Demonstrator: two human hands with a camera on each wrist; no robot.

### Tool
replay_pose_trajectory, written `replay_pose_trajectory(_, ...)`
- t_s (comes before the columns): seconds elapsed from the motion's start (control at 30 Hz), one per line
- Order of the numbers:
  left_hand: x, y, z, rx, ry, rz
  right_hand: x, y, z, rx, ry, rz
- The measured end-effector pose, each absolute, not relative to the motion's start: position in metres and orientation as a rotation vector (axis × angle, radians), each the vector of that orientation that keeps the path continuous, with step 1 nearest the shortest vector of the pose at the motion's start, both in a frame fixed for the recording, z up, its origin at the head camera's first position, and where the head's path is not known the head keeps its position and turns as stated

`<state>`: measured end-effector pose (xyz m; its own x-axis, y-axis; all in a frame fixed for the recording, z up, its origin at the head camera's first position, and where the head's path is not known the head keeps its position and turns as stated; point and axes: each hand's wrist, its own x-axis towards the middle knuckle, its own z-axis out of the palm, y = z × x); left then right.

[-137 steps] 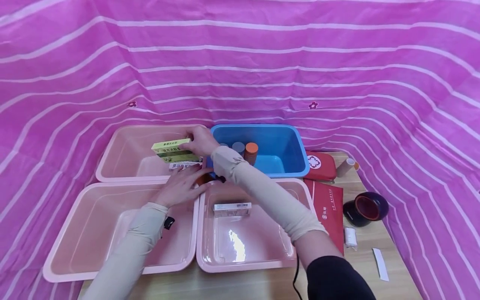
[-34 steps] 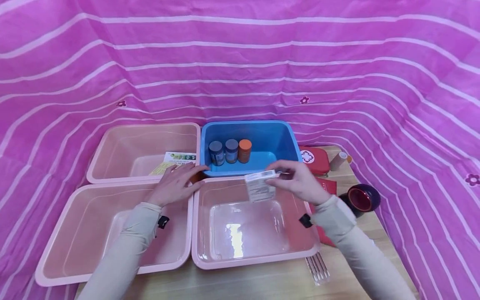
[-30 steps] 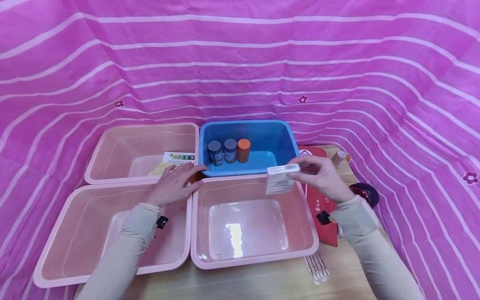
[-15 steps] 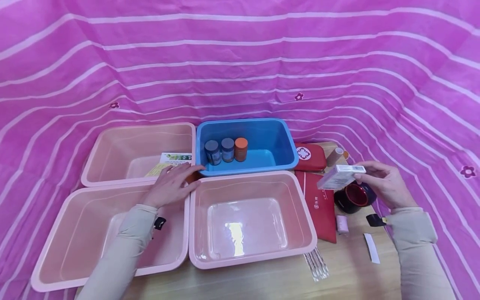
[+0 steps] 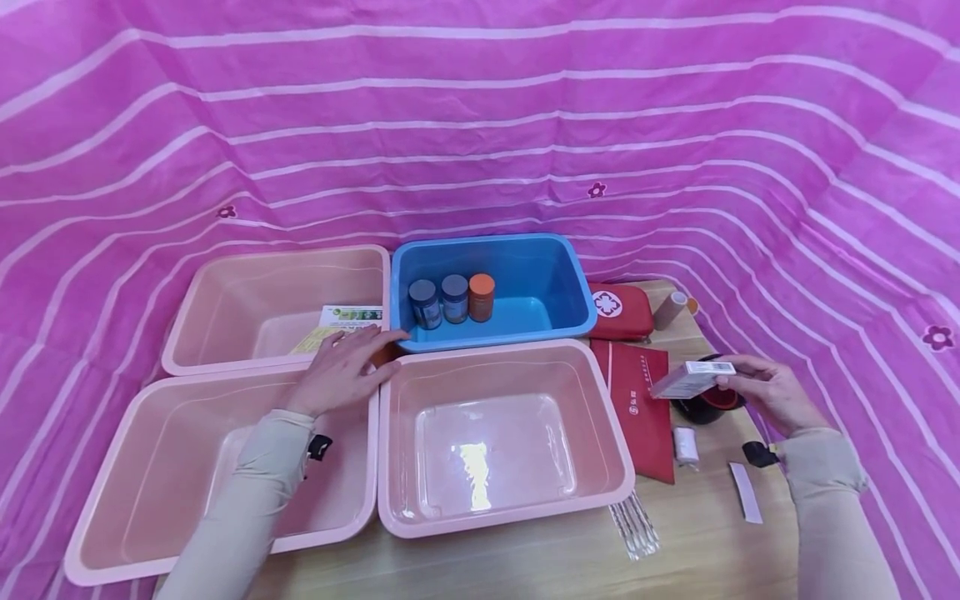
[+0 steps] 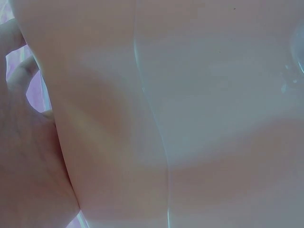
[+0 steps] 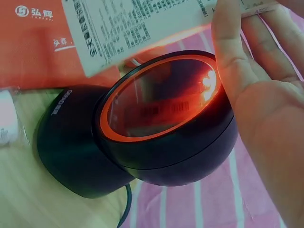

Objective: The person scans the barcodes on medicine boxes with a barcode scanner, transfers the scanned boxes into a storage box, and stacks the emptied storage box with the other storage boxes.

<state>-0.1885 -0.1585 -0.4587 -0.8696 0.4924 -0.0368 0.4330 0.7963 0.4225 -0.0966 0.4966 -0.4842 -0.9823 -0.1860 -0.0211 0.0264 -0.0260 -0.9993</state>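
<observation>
I see my right hand (image 5: 768, 390) pinching the flat printed cardboard box (image 5: 692, 378) just above the round black scanner (image 7: 142, 137) near the tabletop's right edge, while my left hand (image 5: 341, 371) rests flat-fingered on the smooth pink bins' meeting rims (image 5: 375, 392).

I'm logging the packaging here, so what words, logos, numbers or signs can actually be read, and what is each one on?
"弘辉", beside a round white logo: red packet.
White cross-in-circle sign, no words: red first-aid pouch.
Raised lettering: black scanner base, too blurred to read.
Dense print and a barcode: white box held by the right hand, too small to read.
Print on the leaflet in the far pink bin: too small.
</observation>
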Motion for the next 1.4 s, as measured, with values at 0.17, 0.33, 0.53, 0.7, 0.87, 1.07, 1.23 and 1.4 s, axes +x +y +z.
replay_pose_trajectory(0.17, -0.188, -0.158, -0.457, 0.736, 2.836, 0.608, -0.095, 0.494, -0.481, -0.165, 2.154, -2.058)
replay_pose_trajectory(0.33, -0.188, -0.158, -0.456, 0.722, 2.827, 0.614, -0.094, 0.490, -0.477, -0.138, 2.217, -1.995)
replay_pose_trajectory(0.53, -0.188, -0.159, -0.457, 0.722, 2.824, 0.613, -0.092, 0.482, -0.470, -0.155, 2.236, -1.993)
replay_pose_trajectory(0.7, -0.189, -0.159, -0.458, 0.728, 2.828, 0.613, -0.095, 0.469, -0.450, -0.201, 2.224, -2.024)
replay_pose_trajectory(0.87, -0.189, -0.159, -0.459, 0.719, 2.823, 0.619, -0.106, 0.439, -0.414, -0.232, 2.337, -1.967)
replay_pose_trajectory(1.07, -0.189, -0.159, -0.458, 0.728, 2.822, 0.622, -0.134, 0.373, -0.364, -0.467, 2.351, -1.969)
replay_pose_trajectory(1.23, -0.189, -0.160, -0.458, 0.744, 2.829, 0.627, -0.166, 0.299, -0.331, -0.625, 2.433, -1.807)
replay_pose_trajectory(1.4, -0.188, -0.162, -0.459, 0.770, 2.847, 0.627, -0.207, 0.206, -0.317, -0.868, 2.338, -1.720)
